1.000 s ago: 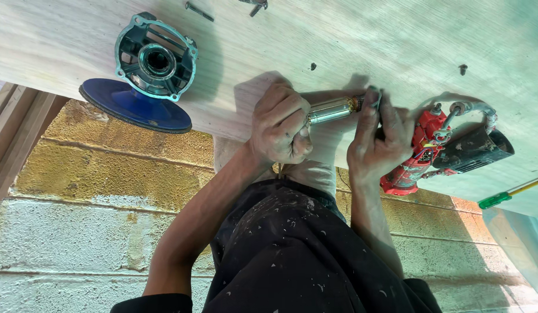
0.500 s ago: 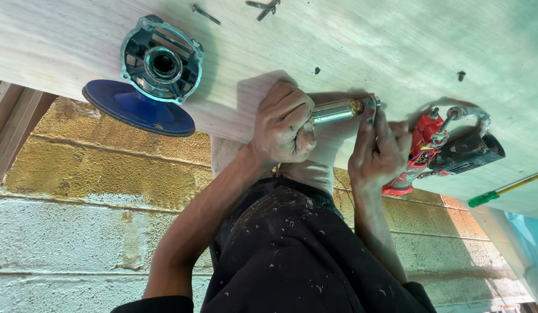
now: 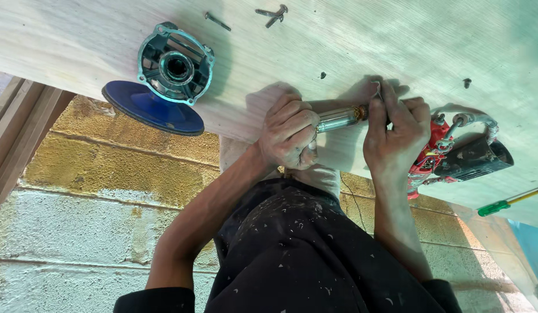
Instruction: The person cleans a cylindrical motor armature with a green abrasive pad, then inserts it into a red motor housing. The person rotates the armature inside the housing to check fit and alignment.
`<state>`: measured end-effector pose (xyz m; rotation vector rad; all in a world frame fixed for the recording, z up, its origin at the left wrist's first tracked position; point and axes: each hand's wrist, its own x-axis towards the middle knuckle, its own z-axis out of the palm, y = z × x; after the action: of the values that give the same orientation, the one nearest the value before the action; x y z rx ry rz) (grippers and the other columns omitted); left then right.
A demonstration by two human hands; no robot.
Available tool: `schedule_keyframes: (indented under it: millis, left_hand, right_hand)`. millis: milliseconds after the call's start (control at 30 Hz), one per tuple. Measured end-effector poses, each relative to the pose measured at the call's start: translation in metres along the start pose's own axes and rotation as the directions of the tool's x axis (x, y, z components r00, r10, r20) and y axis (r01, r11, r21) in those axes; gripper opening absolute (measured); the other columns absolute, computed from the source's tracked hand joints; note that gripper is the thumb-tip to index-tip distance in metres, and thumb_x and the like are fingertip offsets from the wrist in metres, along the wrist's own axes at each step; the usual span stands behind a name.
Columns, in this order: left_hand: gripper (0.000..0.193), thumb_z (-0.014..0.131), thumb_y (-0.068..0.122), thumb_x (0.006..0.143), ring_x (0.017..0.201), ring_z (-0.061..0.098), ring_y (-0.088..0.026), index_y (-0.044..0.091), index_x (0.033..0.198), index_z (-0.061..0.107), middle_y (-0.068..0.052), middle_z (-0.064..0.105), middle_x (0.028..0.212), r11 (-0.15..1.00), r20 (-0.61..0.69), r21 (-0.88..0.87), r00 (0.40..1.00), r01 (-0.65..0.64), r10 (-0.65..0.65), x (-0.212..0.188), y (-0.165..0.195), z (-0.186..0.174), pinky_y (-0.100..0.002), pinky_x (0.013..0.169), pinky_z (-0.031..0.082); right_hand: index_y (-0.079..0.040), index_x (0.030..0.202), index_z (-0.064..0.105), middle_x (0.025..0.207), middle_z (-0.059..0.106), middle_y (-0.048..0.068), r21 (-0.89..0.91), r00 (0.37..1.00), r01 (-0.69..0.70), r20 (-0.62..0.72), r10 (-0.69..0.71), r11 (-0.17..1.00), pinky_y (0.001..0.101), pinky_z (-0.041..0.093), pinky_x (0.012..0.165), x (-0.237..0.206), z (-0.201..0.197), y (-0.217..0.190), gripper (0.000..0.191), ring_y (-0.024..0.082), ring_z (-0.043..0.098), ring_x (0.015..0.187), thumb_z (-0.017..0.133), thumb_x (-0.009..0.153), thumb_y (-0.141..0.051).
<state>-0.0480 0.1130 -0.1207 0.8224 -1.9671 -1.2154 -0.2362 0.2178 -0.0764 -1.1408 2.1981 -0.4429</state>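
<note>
The left hand (image 3: 289, 134) is fisted around a slim metal cylinder with a brass collar (image 3: 340, 119), hiding its near end. The right hand (image 3: 396, 130) pinches the cylinder's far end, fingers bunched; what it grips there is hidden. Both rest on the pale plywood worktop (image 3: 338, 40). Behind the right hand, a red and black power-tool body (image 3: 460, 156) is partly covered. A teal metal housing (image 3: 175, 64) sits on a blue disc (image 3: 153, 110); loose screws (image 3: 272, 14) lie beyond.
</note>
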Motion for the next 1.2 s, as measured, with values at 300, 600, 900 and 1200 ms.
schedule_keyframes:
  millis: [300,600,900,1200]
  left_hand:
    - [0.017,0.063,0.017,0.069,0.078,0.061,-0.029,0.001,0.070,0.056,-0.014,0.062,0.084,0.999,0.010,0.004,0.999,-0.046,0.046,0.004,0.001,-0.002,-0.046,0.075,0.050]
    - [0.028,0.057,0.025,0.087,0.078,0.062,-0.027,0.005,0.067,0.054,-0.013,0.063,0.081,0.996,0.027,0.047,0.996,-0.081,0.080,-0.010,-0.002,0.005,-0.045,0.076,0.052]
    - [0.029,0.060,0.020,0.097,0.089,0.065,-0.022,0.011,0.070,0.055,-0.006,0.070,0.091,0.960,0.090,0.157,0.971,-0.234,0.222,-0.025,-0.003,0.005,-0.040,0.085,0.056]
    - [0.028,0.059,0.027,0.089,0.099,0.062,-0.039,-0.001,0.094,0.061,-0.018,0.060,0.101,0.976,-0.029,0.118,0.983,0.185,-0.183,-0.010,0.020,0.002,-0.054,0.093,0.051]
  right_hand:
    - [0.007,0.129,0.076,0.076,0.061,0.003,0.091,0.998,-0.051,-0.029,0.054,0.995,0.0324,0.034,0.069,0.000,-0.003,-0.007,0.022,0.012,0.040,0.076,0.070,0.109,-0.003]
    - [0.010,0.124,0.075,0.077,0.061,0.008,0.055,0.996,-0.087,-0.026,0.088,0.995,0.0327,0.035,0.065,-0.009,0.001,0.005,0.025,0.013,0.043,0.078,0.071,0.103,-0.003]
    - [0.009,0.129,0.072,0.082,0.065,0.010,0.036,0.999,-0.043,0.013,0.042,0.998,0.0294,0.040,0.072,-0.016,-0.006,0.007,0.025,0.016,0.047,0.082,0.073,0.108,-0.004]
    - [0.011,0.124,0.069,0.103,0.064,0.013,0.334,0.968,0.039,-0.247,0.047,0.942,0.0299,0.052,0.080,-0.038,0.025,0.015,0.023,0.016,0.062,0.092,0.073,0.104,0.001]
